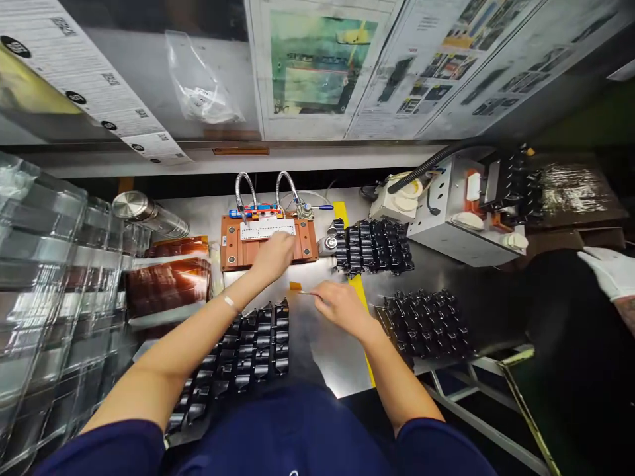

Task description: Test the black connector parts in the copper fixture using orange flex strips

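Note:
My left hand (276,254) reaches over a reddish-brown fixture block (233,250) with bolts at its corners. Its fingers are closed at the right part of a white perforated strip (258,230); whatever is between them is hidden. Nearer to me, my right hand (342,305) pinches thin metal tweezers (308,293), mostly covered by the fingers. At their tip is a small amber film piece (295,286), above the metal worktop (322,344). Two bent metal hoses (282,182) and a toggle clamp with a blue handle (325,207) sit behind the strip.
Black moulded parts stand in rows at front left (262,337), right of the fixture (377,244) and front right (426,324). Amber sheets (169,287) and a steel-capped bottle (149,213) are left. A grey machine (456,218) stands right, near another person's white glove (608,271).

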Available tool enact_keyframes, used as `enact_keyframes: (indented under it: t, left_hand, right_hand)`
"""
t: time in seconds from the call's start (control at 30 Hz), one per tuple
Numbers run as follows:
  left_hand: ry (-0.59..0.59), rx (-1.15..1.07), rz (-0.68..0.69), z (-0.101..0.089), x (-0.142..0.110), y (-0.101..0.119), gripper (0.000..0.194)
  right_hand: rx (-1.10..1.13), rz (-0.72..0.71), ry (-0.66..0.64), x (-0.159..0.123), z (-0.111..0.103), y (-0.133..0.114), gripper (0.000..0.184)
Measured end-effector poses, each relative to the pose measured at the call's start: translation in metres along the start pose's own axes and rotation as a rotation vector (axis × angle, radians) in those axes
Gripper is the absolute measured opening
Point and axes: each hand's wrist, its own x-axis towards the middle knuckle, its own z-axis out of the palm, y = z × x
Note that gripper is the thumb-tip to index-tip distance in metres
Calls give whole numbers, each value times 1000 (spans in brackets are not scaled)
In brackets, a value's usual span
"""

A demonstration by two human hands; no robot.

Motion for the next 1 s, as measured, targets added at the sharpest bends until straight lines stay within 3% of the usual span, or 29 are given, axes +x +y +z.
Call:
enact_keyframes:
  t: [0.07,0.13,0.2,0.27,0.4,0.5,0.57,0.63,0.7,0.77,0.9,1.0]
  left_hand:
    - [-174,29,133,26,80,29,26]
    - [-263,49,124,47,138,47,33]
    - [-314,34,106,62,170,54,35]
    - [-356,-10,113,71,178,54,32]
    - [-383,-135,143,59,148,44,35]
    - [-472,-353,95,24,101,14,41]
    - [-648,-720,-139,-2,61,-21,47]
    - [-689,-1010,-489,-23,21,-59,49]
    - [-611,-1151,-764,-34,-10,-90,44]
    - [-486,-1221,-942,-35,-30,-106,38]
    - [-182,-1272,-1178,-22,-33,-102,15]
    - [-25,-1255,-1259,-11,-23,-99,17]
  right_hand:
    - [8,-87,-44,5,-4,2,14]
    - [39,-149,-70,8,-8,4,13]
    - [83,-180,-65,10,-12,9,14]
    - [144,-184,-37,13,-14,15,15]
    - [359,-127,43,28,-5,29,16]
    - [577,115,128,50,16,42,14]
    - [768,371,209,67,36,53,8]
    - [977,616,309,83,57,64,9]
    - [1129,813,412,96,75,71,14]
    - [1207,958,485,104,89,72,13]
    - [1253,1116,536,115,98,63,8]
    - [1207,1167,485,124,94,60,3]
